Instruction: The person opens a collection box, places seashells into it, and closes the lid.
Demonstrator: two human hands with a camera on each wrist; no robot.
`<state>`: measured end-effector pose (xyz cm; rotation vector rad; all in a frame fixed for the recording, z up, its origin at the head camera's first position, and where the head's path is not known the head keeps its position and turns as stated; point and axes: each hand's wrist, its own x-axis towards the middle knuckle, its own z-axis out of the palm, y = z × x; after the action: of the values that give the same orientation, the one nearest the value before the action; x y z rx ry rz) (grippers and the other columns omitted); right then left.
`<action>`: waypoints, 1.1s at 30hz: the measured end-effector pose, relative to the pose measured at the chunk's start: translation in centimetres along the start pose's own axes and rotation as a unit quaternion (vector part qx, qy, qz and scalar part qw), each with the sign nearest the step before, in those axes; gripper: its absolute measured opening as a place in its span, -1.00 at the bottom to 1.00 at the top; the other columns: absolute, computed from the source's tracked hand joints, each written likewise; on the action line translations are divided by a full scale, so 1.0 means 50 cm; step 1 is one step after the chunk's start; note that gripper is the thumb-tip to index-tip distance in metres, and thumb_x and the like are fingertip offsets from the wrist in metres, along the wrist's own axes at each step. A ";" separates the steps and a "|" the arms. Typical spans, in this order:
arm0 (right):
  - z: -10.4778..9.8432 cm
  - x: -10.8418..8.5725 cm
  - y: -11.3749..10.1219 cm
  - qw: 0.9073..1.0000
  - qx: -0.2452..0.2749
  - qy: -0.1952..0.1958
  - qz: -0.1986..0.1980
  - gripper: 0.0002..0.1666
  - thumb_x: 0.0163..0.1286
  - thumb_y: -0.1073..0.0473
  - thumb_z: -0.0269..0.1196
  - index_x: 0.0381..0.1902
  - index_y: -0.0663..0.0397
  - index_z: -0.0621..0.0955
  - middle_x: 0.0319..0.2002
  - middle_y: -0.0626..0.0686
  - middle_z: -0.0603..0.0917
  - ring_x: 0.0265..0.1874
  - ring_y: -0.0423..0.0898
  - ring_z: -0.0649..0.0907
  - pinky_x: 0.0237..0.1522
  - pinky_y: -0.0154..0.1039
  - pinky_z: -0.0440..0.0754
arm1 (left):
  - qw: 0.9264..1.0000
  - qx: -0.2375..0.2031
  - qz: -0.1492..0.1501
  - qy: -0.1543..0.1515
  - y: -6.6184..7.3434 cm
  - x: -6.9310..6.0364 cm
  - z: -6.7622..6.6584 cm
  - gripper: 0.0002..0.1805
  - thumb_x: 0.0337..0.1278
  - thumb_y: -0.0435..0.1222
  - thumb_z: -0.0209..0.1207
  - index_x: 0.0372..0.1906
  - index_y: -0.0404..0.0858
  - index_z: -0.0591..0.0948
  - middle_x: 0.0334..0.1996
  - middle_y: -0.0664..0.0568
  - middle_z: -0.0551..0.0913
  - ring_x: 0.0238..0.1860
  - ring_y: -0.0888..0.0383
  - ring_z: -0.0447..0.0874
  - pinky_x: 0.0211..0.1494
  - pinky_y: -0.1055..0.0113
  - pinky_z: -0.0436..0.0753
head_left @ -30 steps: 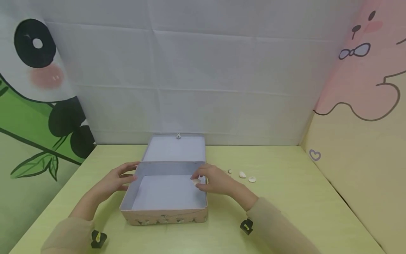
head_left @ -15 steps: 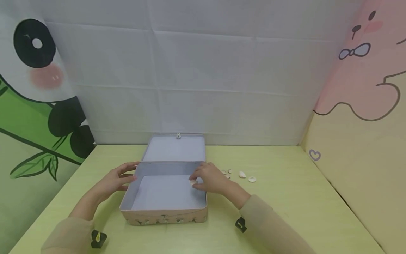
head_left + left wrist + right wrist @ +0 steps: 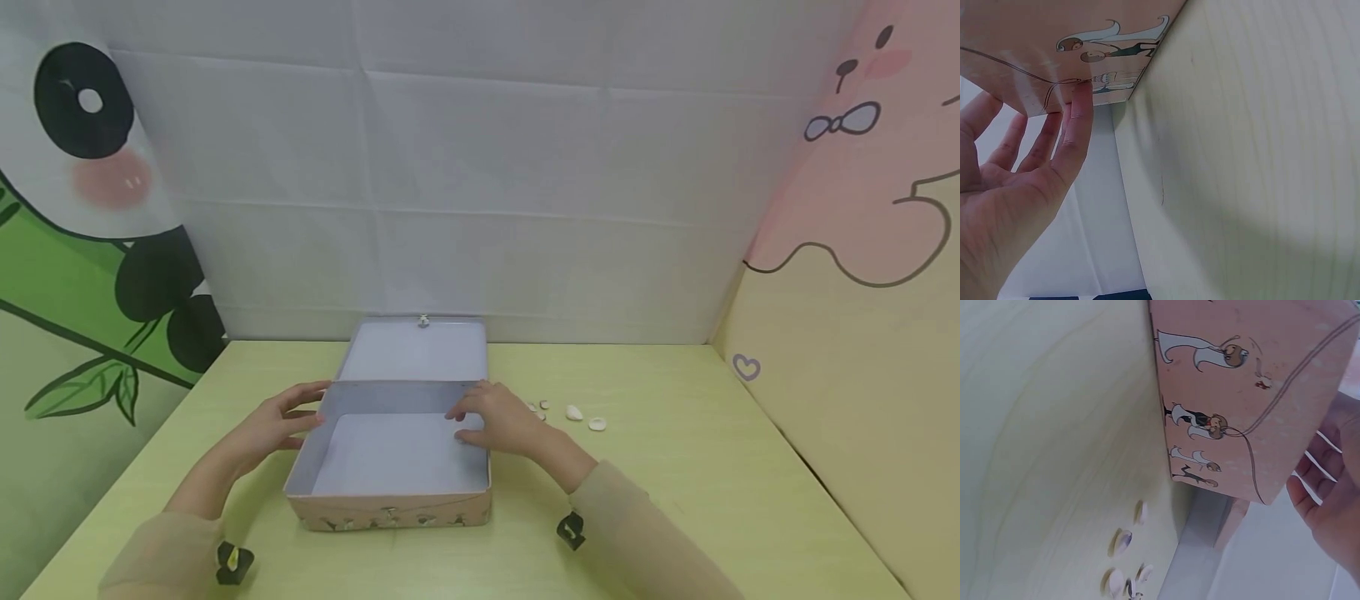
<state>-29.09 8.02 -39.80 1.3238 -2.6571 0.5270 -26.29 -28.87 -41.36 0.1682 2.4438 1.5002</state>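
A pink metal box [image 3: 390,510] printed with small dancing figures stands on the table, its hinged lid [image 3: 412,350] laid back. My left hand [image 3: 262,429] rests its extended fingertips on the box's left side, which the left wrist view shows close up. Over the right rim reaches my right hand [image 3: 498,421], thumb and fingers apart inside the box with nothing visible between them. To the right lie several small seashells, among them a pointed white shell [image 3: 573,412] and a ring-like white shell [image 3: 597,424]. My right hand partly blocks the box's right side.
The pale yellow table [image 3: 675,467] extends to the right of the box. A white cloth backdrop [image 3: 480,192] hangs behind it. Cartoon panels flank both sides. A black band piece [image 3: 234,562] hangs at the left sleeve, another [image 3: 572,531] at the right.
My right hand moved slightly left into the box with a pale shell between its fingers, then its fingers parted and the shell left them. My left hand stayed on the box.
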 end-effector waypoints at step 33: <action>-0.096 -0.130 0.086 0.992 0.114 0.050 0.027 -0.69 0.18 0.16 0.37 -0.09 -0.02 0.66 -0.19 -0.17 0.68 -0.21 -0.23 0.55 -0.18 -0.32 0.55 | 1.000 -0.003 -0.003 0.005 0.010 -0.007 0.003 -0.24 0.26 -0.15 0.14 0.47 -0.16 0.06 0.43 -0.31 0.02 0.37 -0.35 0.08 0.08 -0.05 0.56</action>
<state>-28.74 16.99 -38.14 1.2450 -2.6196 0.9030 -25.95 -28.57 -40.91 0.1523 2.4466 1.5089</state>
